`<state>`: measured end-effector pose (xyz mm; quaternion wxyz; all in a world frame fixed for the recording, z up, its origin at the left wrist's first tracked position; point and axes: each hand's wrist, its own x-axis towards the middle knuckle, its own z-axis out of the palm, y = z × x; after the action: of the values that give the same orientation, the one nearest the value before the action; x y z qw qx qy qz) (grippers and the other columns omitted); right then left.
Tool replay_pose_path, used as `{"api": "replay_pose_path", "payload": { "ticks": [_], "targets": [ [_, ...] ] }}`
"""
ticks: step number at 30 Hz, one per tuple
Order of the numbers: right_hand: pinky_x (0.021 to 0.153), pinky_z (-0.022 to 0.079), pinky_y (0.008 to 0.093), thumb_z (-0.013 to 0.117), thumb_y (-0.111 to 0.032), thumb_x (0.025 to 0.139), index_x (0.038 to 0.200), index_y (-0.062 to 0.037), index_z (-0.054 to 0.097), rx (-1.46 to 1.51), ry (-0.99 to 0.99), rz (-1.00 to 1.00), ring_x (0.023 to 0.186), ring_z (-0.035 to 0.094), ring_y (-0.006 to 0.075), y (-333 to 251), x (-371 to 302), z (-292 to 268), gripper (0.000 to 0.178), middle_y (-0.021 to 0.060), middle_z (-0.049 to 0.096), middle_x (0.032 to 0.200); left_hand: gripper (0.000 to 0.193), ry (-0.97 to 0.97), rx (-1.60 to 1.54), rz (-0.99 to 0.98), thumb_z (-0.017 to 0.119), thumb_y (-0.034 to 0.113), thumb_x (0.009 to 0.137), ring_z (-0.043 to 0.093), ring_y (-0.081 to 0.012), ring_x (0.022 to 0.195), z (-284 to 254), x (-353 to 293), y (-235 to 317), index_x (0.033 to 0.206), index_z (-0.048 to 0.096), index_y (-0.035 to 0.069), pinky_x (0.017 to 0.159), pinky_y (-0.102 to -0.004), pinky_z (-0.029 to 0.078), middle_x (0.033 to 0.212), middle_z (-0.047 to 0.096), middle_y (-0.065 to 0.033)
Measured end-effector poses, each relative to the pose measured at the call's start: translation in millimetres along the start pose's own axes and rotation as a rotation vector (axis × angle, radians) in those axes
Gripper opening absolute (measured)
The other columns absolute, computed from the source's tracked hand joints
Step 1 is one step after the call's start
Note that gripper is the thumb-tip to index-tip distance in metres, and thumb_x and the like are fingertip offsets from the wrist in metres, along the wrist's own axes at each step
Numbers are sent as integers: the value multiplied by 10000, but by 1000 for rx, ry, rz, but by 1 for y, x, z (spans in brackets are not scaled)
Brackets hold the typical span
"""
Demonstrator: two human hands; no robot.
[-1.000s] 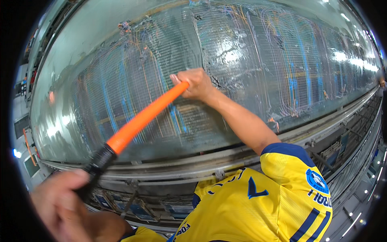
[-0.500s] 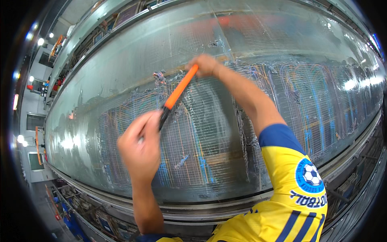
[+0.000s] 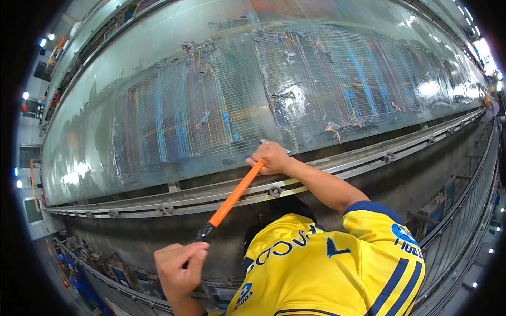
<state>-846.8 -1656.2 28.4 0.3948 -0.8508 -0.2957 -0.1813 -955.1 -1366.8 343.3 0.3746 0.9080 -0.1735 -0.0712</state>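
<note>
One long tool with an orange shaft and black grip (image 3: pixel 227 203), held by two hands. The right hand (image 3: pixel 270 157) is closed around the upper orange end, at the lower edge of the big curved, shiny plastic-wrapped surface (image 3: pixel 211 100). The left hand (image 3: pixel 178 267) is fisted round the black grip low in the frame. The tool slants from lower left up to upper right, crossing the grey metal rail (image 3: pixel 158 203) that runs under the wrapped surface.

Counted on that surface: two patches of blue and orange striped mesh showing through the film, one left, one right. One yellow short-sleeved shirt with navy trim (image 3: pixel 327 263) fills the lower middle.

Hard to make out: the tool's working tip is hidden under the right hand; a pale sliver shows just beside the knuckles, kind unclear. The left wrist is cut off at the bottom edge.

Against the frame half a second earlier: both hands have dropped from mid-surface to its lower edge, and the left hand now sits far lower, below the rail.
</note>
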Motion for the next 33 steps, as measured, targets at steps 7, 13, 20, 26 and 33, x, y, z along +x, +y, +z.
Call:
{"api": "replay_pose_path", "payload": {
  "ticks": [7, 13, 20, 26, 33],
  "targets": [
    [477, 440, 452, 712, -238, 915, 545, -115, 461, 25, 123, 97, 477, 546, 337, 26, 16, -3, 464, 85, 495, 505, 112, -17, 143, 45, 719, 117, 875, 552, -225, 459, 4, 64, 43, 898, 778, 24, 487, -314, 397, 605, 636, -100],
    [490, 477, 450, 708, -272, 910, 581, -120, 532, 10, 203, 127, 504, 580, 355, 142, 120, 20, 403, 98, 558, 534, 109, 23, 167, 35, 707, 98, 896, 506, -186, 432, -13, 208, 25, 929, 784, 27, 468, -307, 333, 558, 564, -108],
    [538, 514, 464, 671, -304, 923, 643, -136, 618, 2, 134, 103, 552, 619, 366, 278, 279, 12, 331, 95, 620, 589, 190, 108, 193, -50, 616, 139, 992, 389, -38, 465, -50, 371, -17, 981, 754, 9, 454, -235, 266, 694, 608, -10],
    [678, 569, 485, 678, -275, 832, 875, -251, 765, 0, 264, 113, 724, 696, 347, 369, 347, 20, 100, 75, 726, 780, 211, 183, 231, -21, 601, 159, 1024, 501, -56, 604, -32, 472, -44, 981, 743, 9, 575, -212, 409, 907, 721, -36],
    [678, 550, 487, 677, -322, 868, 706, -159, 653, -170, -24, 13, 701, 683, 346, 358, 317, 29, 231, 106, 664, 692, 191, 265, -150, -236, 610, 98, 1011, 502, -43, 513, 6, 373, -90, 1040, 739, -39, 497, -232, 360, 599, 579, 5]
  ]
}}
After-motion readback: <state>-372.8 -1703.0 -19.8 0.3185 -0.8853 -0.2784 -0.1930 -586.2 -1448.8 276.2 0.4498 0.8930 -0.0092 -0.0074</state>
